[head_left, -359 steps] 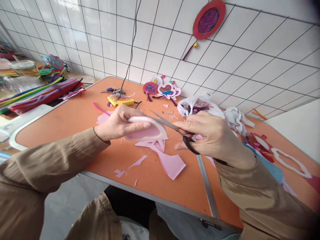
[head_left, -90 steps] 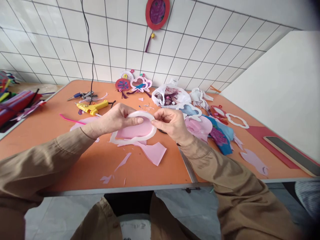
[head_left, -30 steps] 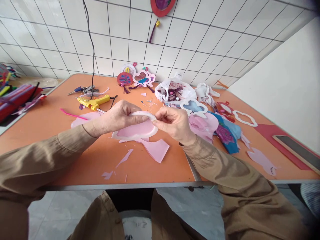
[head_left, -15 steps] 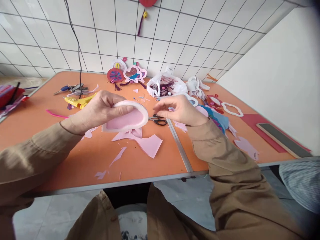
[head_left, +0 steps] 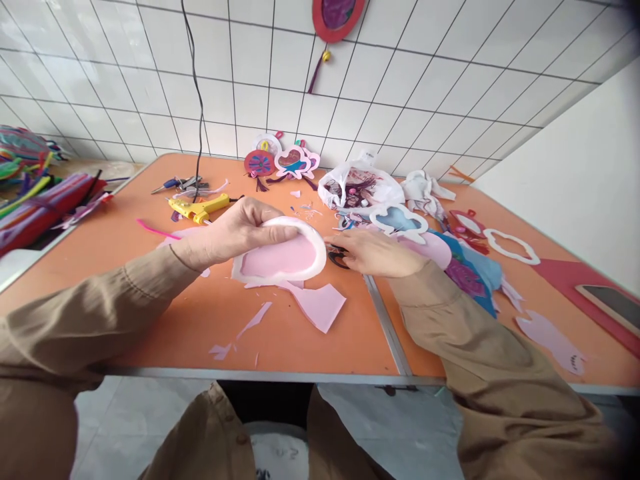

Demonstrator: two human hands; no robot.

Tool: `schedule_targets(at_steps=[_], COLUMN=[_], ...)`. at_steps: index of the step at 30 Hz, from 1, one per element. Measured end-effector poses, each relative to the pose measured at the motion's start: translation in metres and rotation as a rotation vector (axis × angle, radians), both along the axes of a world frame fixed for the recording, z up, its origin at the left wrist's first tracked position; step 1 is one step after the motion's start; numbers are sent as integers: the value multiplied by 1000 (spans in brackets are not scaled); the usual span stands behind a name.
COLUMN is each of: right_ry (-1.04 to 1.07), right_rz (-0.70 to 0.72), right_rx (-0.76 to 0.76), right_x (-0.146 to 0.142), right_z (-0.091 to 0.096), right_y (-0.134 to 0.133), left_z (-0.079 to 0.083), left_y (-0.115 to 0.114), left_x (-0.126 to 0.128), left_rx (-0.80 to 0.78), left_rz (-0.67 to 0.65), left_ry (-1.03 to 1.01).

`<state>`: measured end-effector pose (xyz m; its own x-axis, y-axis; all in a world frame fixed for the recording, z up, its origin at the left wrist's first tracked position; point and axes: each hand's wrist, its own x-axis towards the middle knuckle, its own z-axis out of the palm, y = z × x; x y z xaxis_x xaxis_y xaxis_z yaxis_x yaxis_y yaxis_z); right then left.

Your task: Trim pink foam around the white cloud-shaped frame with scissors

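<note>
My left hand (head_left: 250,233) is closed on a pink foam piece (head_left: 285,257) with a thick white border, thumb on top and fingers behind it. The piece is held tilted above the table, its rounded end to the right. My right hand (head_left: 373,250) is down at a pair of scissors (head_left: 339,259), fingers closed about the black handles; the hand hides part of the scissors. Below the foam piece lies a pink foam offcut (head_left: 323,305), with thinner slivers (head_left: 255,319) nearer the front edge.
A yellow glue gun (head_left: 200,208) with a black cord lies at the back left. Finished ornaments (head_left: 260,163) lean on the tiled wall. To the right are a white plastic bag (head_left: 360,187), a blue cloud shape with white border (head_left: 399,219) and a phone (head_left: 613,301).
My right hand has come down onto the scissors and closed on their handles. The left hand still holds the foam piece. The whole view has shifted to the left.
</note>
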<state>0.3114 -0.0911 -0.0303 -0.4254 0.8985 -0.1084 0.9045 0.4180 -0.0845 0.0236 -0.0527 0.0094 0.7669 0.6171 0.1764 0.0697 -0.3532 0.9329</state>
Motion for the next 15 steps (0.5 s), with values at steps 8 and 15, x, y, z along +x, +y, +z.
schedule_targets(at_steps=[8,15], right_ry=[950,1025], right_rz=[-57,203], right_rx=[3,126], right_x=[18,0], right_z=[10,27], right_y=[-6,-27], left_z=[2,0], left_y=[1,2], left_x=[0,0], left_rx=[39,145], left_rz=[-12,23], left_ry=[26,25])
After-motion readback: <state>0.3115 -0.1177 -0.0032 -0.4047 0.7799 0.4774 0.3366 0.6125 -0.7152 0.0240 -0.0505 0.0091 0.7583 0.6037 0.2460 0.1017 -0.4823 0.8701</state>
